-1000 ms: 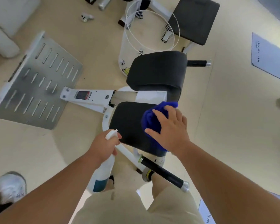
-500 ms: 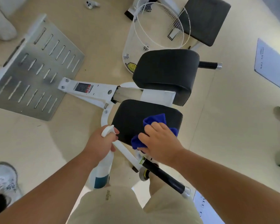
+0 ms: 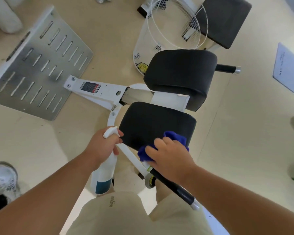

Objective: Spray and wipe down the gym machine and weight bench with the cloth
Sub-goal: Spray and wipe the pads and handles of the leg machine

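A white gym machine (image 3: 100, 92) stands below me with two black pads. The near pad (image 3: 153, 121) lies just ahead of my hands; the far pad (image 3: 180, 70) is beyond it. My right hand (image 3: 170, 158) presses a blue cloth (image 3: 175, 138) on the near pad's front right edge, fingers bent over the cloth. My left hand (image 3: 103, 146) grips the neck of a white spray bottle (image 3: 103, 177) with a teal band, which hangs down beside the pad's left edge. A black padded handle (image 3: 173, 187) sticks out under my right wrist.
A slotted metal footplate (image 3: 37, 65) lies on the beige floor at left. A white wire basket (image 3: 170, 26) stands behind the far pad, with another black pad (image 3: 224, 19) at top right. A shoe (image 3: 2, 178) shows at left, a white board (image 3: 290, 72) at right.
My right hand has slid the cloth from the near pad's far right corner toward me, to its front edge. My left hand with the bottle has stayed beside the pad.
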